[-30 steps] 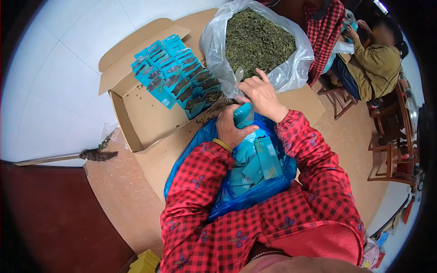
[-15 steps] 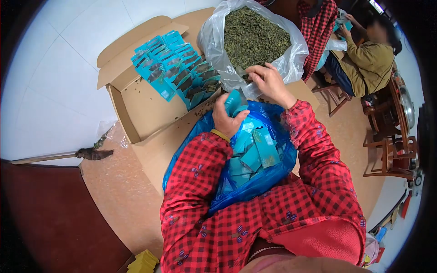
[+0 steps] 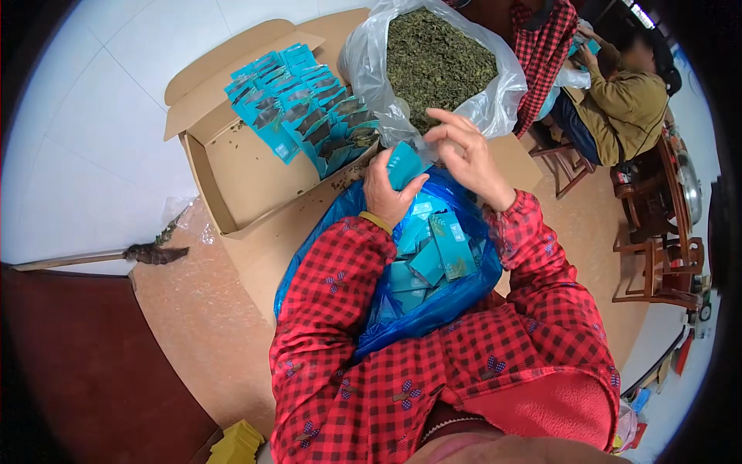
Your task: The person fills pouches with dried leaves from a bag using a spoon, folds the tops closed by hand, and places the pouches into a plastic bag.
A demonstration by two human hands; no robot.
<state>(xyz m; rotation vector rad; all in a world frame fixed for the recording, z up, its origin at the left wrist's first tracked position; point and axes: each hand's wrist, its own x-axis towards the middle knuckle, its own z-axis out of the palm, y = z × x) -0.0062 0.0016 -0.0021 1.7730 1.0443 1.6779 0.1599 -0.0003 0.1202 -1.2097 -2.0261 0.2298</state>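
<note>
My left hand (image 3: 386,193) is wrapped round a teal tea packet (image 3: 407,165), held above an open blue plastic bag (image 3: 317,267). Inside that bag lie several flat teal packets (image 3: 452,247). Just right of the held packet, my right hand (image 3: 470,158) is raised with its fingers apart; I see nothing in them. Beyond it stands a clear plastic bag (image 3: 369,58) full of dark green dried leaves (image 3: 440,62), which look like tea. Rows of teal packets filled with leaves (image 3: 305,116) stand in a cardboard box (image 3: 251,189) to the left.
At the upper right, another person (image 3: 626,108) sits on a wooden stool (image 3: 568,166), handling teal packets. Red checked cloth (image 3: 545,62) hangs beside the leaf bag. A broom (image 3: 154,254) lies at the left, near a dark red surface (image 3: 93,348). Wooden chairs (image 3: 657,267) stand at the right.
My right hand has drawn back from the edge of the leaves, its fingers spreading. The packet in my left hand has tilted, showing more of its flat side.
</note>
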